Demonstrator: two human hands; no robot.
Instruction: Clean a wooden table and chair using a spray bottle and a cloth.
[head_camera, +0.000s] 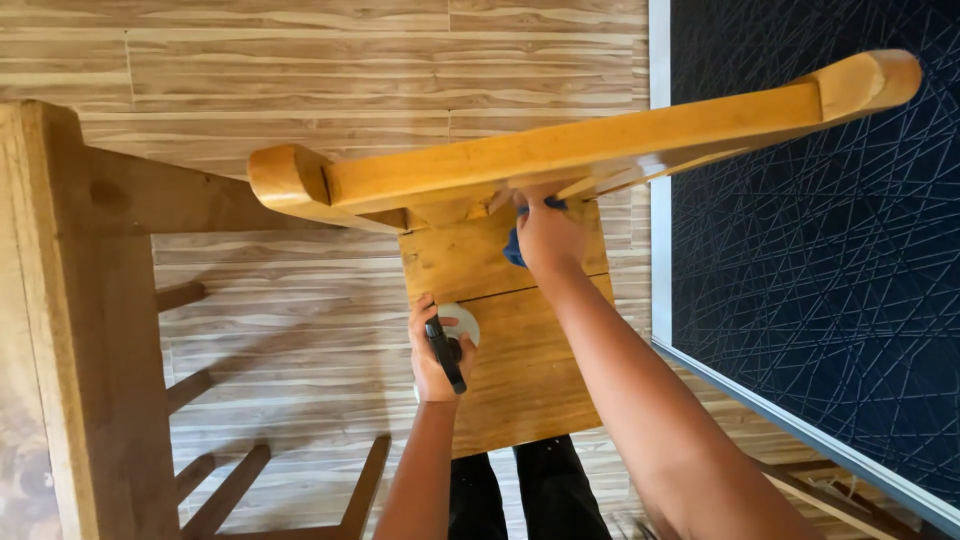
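I look straight down at a yellow wooden chair; its top rail (560, 150) crosses the view and its seat (520, 370) lies below. My left hand (432, 355) grips a white spray bottle (462, 322) with a black trigger, held over the seat's left edge. My right hand (548, 238) reaches under the top rail and presses a blue cloth (514, 246) against the chair's back slats, just above the seat's rear edge. Most of the cloth is hidden behind my fingers.
A brown wooden table edge (60, 300) runs down the left, with another chair's slats (230, 480) under it. The floor is pale wood-grain planks (300, 60). A dark blue patterned carpet (820, 250) with a white border strip lies on the right.
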